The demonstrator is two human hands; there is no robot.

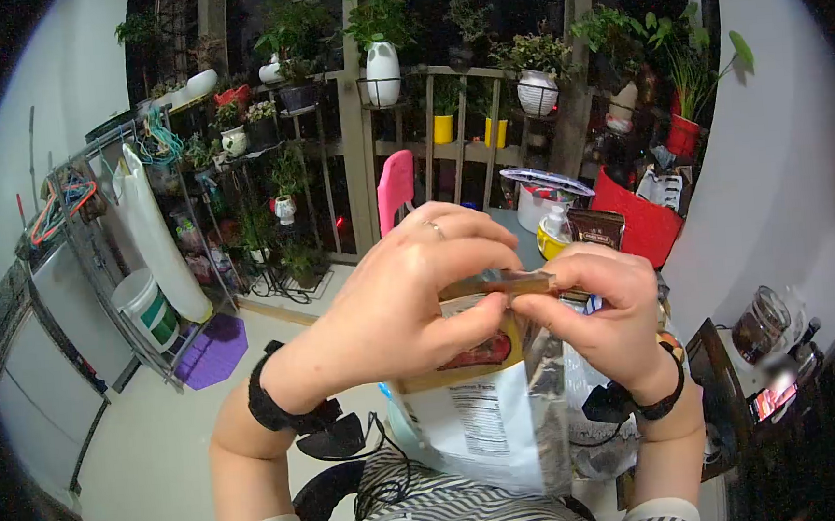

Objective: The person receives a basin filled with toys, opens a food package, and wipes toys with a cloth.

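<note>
A white and tan food bag point(477, 426) with a printed nutrition panel stands upright before my body, its top edge raised. My left hand point(420, 294) pinches that top edge between thumb and fingers, and a ring shows on one finger. Close beside it, my right hand point(599, 301) grips the same edge, with the thumb tips almost meeting. The bag's side looks clear, with greyish contents behind it. Both wrists wear black straps.
Beyond my hands stand a yellow bottle point(551, 235), a lidded white tub point(535, 204) and a red container point(637, 221). A pink chair back point(395, 189) rises ahead. At right, a dark side table point(722, 394) holds a glass jug point(763, 323) and a lit phone point(773, 398).
</note>
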